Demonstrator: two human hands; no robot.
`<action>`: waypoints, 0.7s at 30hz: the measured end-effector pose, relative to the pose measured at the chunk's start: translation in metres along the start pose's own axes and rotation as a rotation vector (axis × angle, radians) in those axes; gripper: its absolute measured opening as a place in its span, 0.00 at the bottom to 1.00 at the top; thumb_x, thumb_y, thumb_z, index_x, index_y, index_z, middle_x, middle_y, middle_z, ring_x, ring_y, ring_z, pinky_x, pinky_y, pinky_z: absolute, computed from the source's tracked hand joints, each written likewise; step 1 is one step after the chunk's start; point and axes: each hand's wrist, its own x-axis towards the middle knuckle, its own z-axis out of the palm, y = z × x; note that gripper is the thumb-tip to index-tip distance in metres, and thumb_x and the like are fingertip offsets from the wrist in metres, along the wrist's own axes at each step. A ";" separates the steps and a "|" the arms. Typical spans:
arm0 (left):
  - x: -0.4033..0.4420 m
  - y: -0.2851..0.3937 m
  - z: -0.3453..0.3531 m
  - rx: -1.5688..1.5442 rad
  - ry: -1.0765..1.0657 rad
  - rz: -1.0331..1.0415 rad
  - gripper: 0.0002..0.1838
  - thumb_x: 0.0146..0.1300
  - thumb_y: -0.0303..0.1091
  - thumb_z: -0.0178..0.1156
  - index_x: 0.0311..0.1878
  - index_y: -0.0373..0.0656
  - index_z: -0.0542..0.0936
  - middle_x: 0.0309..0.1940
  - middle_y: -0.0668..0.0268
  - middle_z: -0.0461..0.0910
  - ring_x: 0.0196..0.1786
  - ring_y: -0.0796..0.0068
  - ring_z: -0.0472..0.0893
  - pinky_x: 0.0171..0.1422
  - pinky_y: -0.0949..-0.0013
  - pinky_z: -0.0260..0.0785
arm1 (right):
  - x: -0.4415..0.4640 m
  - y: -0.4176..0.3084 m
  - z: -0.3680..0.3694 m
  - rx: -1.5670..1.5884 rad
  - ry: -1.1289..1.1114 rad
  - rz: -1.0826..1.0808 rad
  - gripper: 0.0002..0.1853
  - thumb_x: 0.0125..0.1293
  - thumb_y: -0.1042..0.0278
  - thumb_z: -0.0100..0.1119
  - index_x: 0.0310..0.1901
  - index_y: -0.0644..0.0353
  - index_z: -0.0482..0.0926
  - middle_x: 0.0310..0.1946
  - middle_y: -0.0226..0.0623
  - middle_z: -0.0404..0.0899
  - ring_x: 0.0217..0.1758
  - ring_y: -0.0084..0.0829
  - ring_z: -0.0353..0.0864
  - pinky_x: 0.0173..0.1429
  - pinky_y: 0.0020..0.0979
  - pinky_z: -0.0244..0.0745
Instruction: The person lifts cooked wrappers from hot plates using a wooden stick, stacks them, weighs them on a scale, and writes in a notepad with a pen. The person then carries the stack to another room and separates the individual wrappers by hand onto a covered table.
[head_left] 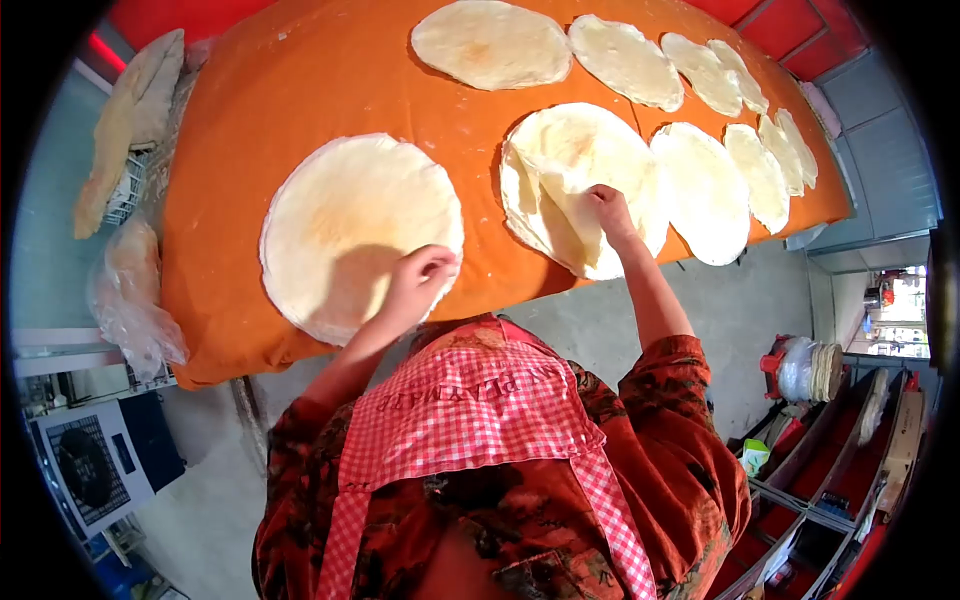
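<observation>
A large round flatbread (340,215) lies flat at the left of the orange cloth. My left hand (420,280) is over its lower right edge, fingers curled in and a shadow falling on the bread; whether anything is between the fingertips is hidden. To the right is a stack of thin flatbreads (560,130). With my right hand (610,212) I pinch the lifted edge of its top flatbread (560,190), which is partly folded over. The layers below show at the stack's left side.
An orange cloth (225,250) covers the table. More flatbreads (490,45) lie in two rows toward the right, the nearest one (702,190) touching the stack. A plastic bag (135,290) hangs by the left edge. Shelving with red compartments (780,530) stands at the lower right.
</observation>
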 end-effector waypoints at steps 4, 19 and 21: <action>0.068 -0.008 0.063 0.045 -0.099 -0.075 0.14 0.64 0.23 0.54 0.53 0.33 0.73 0.44 0.61 0.79 0.46 0.74 0.79 0.50 0.73 0.73 | 0.008 0.010 -0.007 0.223 -0.096 0.033 0.06 0.62 0.72 0.54 0.30 0.64 0.79 0.24 0.25 0.75 0.27 0.17 0.69 0.32 0.22 0.66; 0.162 -0.014 0.131 -0.133 -0.033 -0.468 0.16 0.60 0.30 0.58 0.52 0.46 0.72 0.44 0.72 0.77 0.44 0.82 0.73 0.40 0.76 0.61 | 0.036 -0.073 0.017 -0.456 -0.234 -0.086 0.22 0.55 0.55 0.62 0.44 0.66 0.79 0.41 0.48 0.81 0.44 0.38 0.82 0.48 0.36 0.74; 0.164 -0.010 0.133 -0.114 -0.027 -0.505 0.18 0.60 0.28 0.58 0.55 0.44 0.72 0.43 0.70 0.77 0.45 0.80 0.74 0.42 0.75 0.64 | 0.050 -0.081 0.030 -0.560 -0.343 -0.083 0.23 0.53 0.55 0.61 0.44 0.66 0.79 0.40 0.51 0.81 0.46 0.42 0.82 0.49 0.38 0.74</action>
